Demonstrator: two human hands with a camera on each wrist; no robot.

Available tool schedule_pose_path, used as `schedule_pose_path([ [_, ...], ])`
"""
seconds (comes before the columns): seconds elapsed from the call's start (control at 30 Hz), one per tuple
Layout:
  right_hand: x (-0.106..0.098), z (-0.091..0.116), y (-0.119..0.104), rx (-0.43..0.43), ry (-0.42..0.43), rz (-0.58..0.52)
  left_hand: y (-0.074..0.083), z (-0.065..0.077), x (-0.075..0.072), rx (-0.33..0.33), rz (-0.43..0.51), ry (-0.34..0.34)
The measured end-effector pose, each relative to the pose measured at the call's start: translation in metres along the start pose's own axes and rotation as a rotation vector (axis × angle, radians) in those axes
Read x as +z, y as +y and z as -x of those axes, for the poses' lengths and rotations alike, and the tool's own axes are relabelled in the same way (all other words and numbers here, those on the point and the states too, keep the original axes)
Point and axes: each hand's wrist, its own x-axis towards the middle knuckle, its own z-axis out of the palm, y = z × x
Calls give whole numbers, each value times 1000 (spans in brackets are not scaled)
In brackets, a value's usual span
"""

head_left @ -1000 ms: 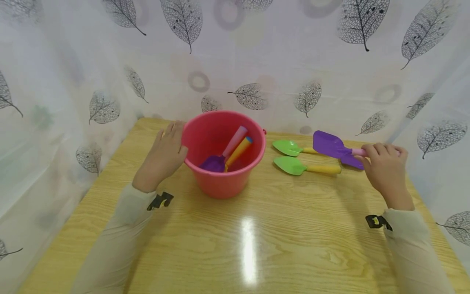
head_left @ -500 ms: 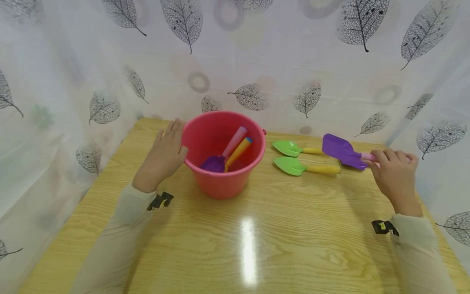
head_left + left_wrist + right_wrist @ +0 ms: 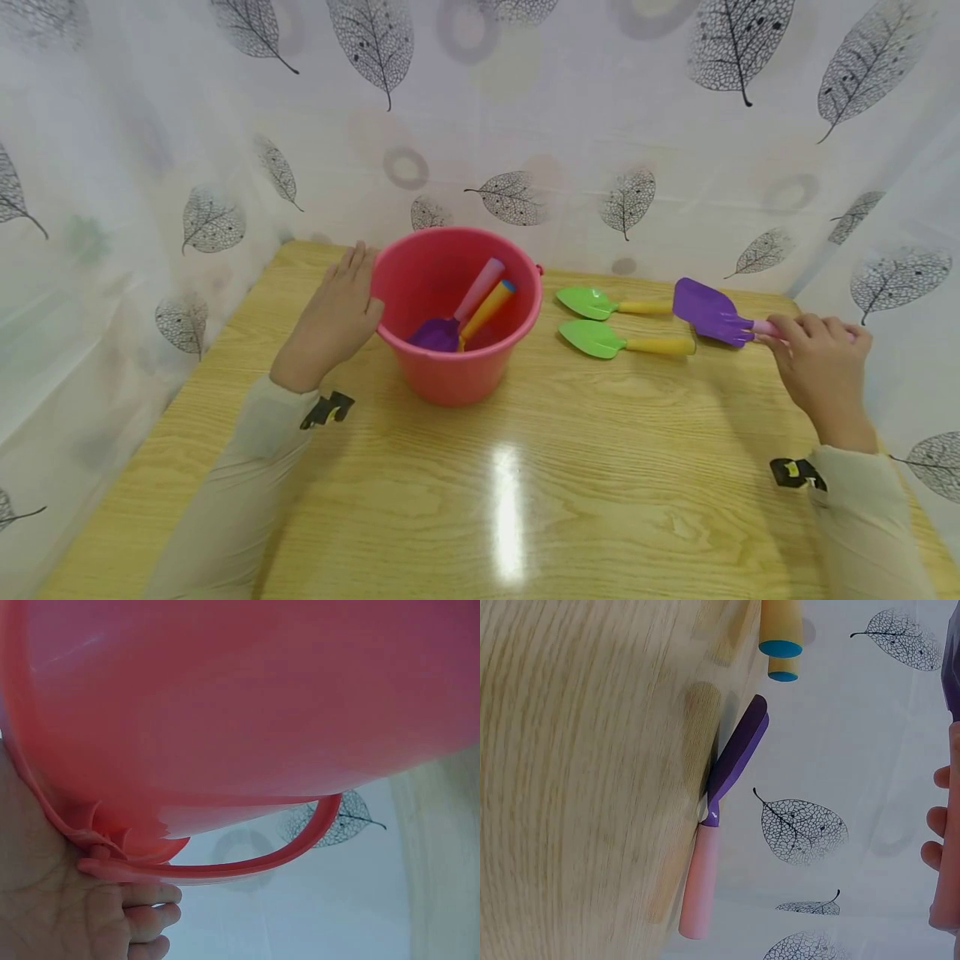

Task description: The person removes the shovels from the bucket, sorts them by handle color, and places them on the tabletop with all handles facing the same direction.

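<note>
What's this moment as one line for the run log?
left hand: touching round red plastic bucket | right hand: holding pink-handled purple shovel above wood-grain table | on table: two yellow-handled green trowels

The head view is bright and softly lit, a white glare streak [image 3: 508, 512] on the bench [image 3: 615, 500] at six o'clock, an arm shadow [image 3: 750, 450] at four. Both wrist views look dimmer, the pink bucket [image 3: 247, 712] slightly hazy.

Bucket [image 3: 453, 379] on table [image 3: 600, 500], curtain [image 3: 562, 100] at twelve

Inside, one hand tool [image 3: 463, 307] and a second [image 3: 486, 314] slant toward one. The left hand [image 3: 333, 315] touches the bucket at nine. At three, one trowel [image 3: 616, 307] lies behind another [image 3: 633, 343]; farther out, the right hand [image 3: 821, 367] holds a shovel [image 3: 716, 314] over a third hand tool [image 3: 724, 772].
</note>
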Motion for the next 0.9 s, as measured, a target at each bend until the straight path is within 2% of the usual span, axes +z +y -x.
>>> schedule_pose_path([
  [0.33, -7, 8, 9, 5, -8, 22, 4, -1, -3, 8, -8, -18],
  [0.57, -10, 13, 13, 67, -83, 33, 5, -1, -5, 14, -21, -28],
  [0.9, -11, 18, 18, 58, -63, 40, 5, -1, -16, 53, -185, -71],
])
